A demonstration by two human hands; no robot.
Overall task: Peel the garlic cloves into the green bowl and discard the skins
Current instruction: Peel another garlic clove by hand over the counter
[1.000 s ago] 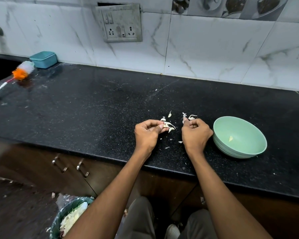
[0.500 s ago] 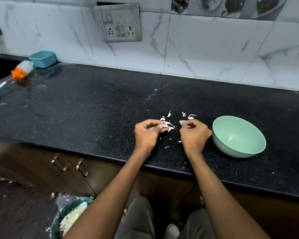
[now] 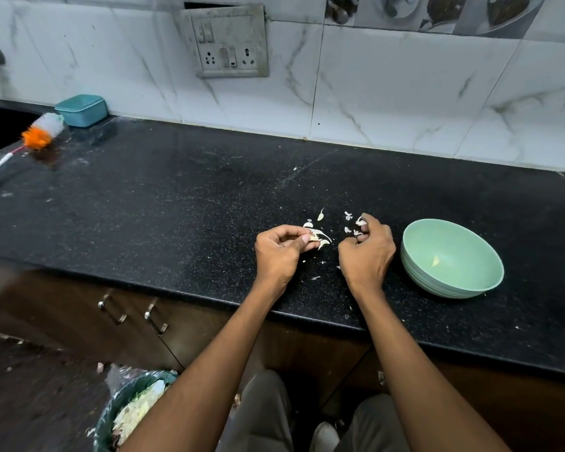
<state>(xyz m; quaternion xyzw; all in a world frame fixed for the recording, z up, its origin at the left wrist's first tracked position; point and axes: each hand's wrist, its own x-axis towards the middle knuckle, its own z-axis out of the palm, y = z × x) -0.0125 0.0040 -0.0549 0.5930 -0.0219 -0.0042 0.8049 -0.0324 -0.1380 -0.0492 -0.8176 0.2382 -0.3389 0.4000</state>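
Two hands worked at the front edge of the black countertop [image 3: 177,203], and from my remote seat I read the layout as a peeling station. The green bowl [image 3: 415,256] sat just right of the right hand, near enough for a finished clove to drop in; one small pale piece, likely a peeled clove [image 3: 435,261], already lay inside. On the floor at lower left stood a bin [image 3: 111,415] with pale scraps in it, probably for the skins. My left hand [image 3: 279,252] pinched a garlic clove [image 3: 313,237] between thumb and fingers, skin curling off its tip. My right hand [image 3: 366,252] was curled over the scraps, fingertips at a bit of skin [image 3: 359,221]; whether it truly gripped it, I could not tell. Loose skins [image 3: 320,216] lay scattered between and beyond the hands, not yet discarded.
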